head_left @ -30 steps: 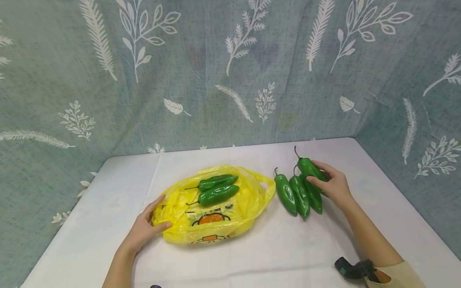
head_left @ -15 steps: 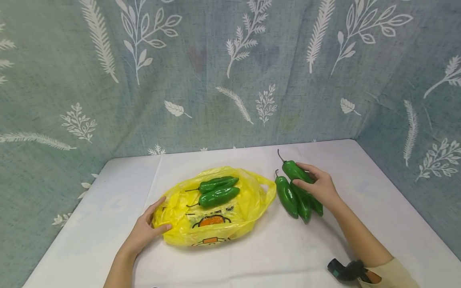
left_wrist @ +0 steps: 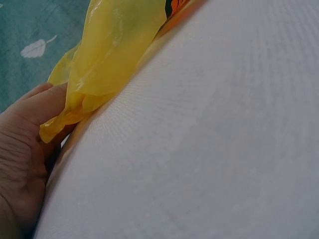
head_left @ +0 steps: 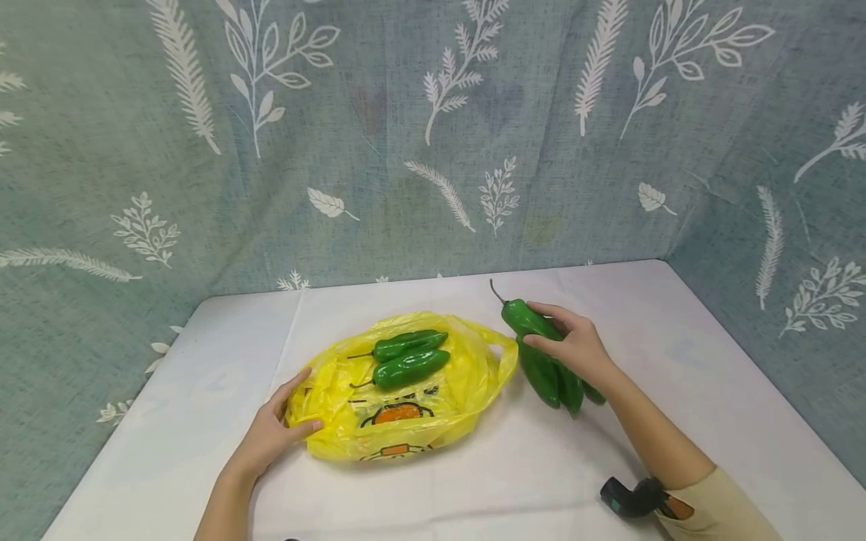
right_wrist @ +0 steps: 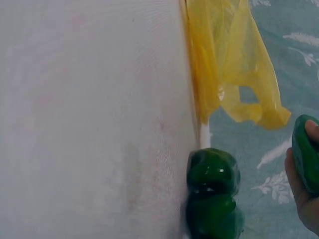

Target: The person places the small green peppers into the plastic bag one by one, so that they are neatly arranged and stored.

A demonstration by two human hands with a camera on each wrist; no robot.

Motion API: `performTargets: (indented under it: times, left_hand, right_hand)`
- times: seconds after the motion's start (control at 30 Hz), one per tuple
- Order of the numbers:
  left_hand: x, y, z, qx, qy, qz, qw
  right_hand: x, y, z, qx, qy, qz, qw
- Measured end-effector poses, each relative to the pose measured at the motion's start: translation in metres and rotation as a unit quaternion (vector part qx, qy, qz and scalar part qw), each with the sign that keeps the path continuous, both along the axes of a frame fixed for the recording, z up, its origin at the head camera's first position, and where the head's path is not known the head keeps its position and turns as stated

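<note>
A yellow plastic bag point(head_left: 473, 368) lies spread on the table with its mouth open, and two green chili peppers point(head_left: 411, 369) rest side by side in it. My left hand point(head_left: 269, 427) holds the bag's left end, thumb at the front and fingers behind; the left wrist view shows the gathered plastic point(left_wrist: 79, 102) between them. Raised over the loose peppers, my right hand point(head_left: 575, 347) grips a green chili pepper point(head_left: 526, 318) by its body, stem pointing up and left. Three more peppers point(head_left: 539, 377) lie below it, partly hidden by the hand and the held pepper.
The bag's handle loop point(head_left: 506, 353) reaches right, close beside the loose peppers. A white cloth covers the table point(head_left: 473, 488). Behind it hangs a grey-green curtain point(head_left: 379, 188) with white leaf prints. A black wrist device point(head_left: 632, 497) sits at the right sleeve.
My right hand has carried the held pepper leftward over the loose peppers toward the bag. The left hand and the two peppers in the bag stay where they were.
</note>
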State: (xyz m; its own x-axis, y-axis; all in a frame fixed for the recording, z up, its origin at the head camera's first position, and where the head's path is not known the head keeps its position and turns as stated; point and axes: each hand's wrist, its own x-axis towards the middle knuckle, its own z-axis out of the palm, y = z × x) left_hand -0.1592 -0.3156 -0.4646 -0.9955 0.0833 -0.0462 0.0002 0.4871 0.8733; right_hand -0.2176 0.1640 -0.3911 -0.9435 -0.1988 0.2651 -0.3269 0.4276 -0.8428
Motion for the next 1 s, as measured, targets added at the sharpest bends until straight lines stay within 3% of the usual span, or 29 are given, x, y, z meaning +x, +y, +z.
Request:
performTargets:
  times: [0.53,1.0]
  left_hand:
    - [0.001,0.001,0.003,0.014,0.005,-0.006,0.9999]
    - [0.001,-0.001,-0.002,0.001,0.008,-0.001,1.0]
  right_hand:
    - [-0.01,-0.025,0.022,0.006,0.016,0.051,0.9986]
    - [-0.014,-0.043,0.034,0.023,0.039,0.114,0.9925]
